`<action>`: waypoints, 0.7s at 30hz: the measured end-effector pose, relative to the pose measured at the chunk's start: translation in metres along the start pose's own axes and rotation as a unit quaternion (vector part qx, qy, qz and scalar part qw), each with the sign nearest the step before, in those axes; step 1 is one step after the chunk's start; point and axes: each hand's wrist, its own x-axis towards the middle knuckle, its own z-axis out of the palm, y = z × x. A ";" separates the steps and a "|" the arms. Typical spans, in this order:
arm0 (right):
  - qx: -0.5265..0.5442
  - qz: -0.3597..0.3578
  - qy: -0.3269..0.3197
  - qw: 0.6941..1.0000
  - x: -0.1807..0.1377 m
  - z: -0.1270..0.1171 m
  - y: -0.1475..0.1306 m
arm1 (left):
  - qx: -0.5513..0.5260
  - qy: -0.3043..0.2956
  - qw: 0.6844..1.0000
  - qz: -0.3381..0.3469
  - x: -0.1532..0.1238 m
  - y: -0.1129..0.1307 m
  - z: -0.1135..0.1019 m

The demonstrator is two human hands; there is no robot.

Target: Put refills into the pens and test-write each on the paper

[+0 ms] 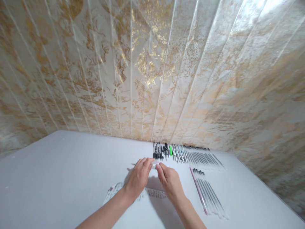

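Bare forearms (105,208) reach in from the bottom edge, the left hand (139,174) and right hand (169,179) pinching a small white piece (155,163) between their fingertips at lower centre. Just beyond, pens (171,150) lie in a row along the far edge of the worktop (59,178), under gold-patterned sheeting (147,63). Slim rods (208,187) crowd the lower right; broad, open room stretches leftward.
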 end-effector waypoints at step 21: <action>0.041 0.064 -0.019 0.997 -0.001 -0.003 -0.004 | 0.041 0.009 0.999 0.028 0.000 -0.001 0.003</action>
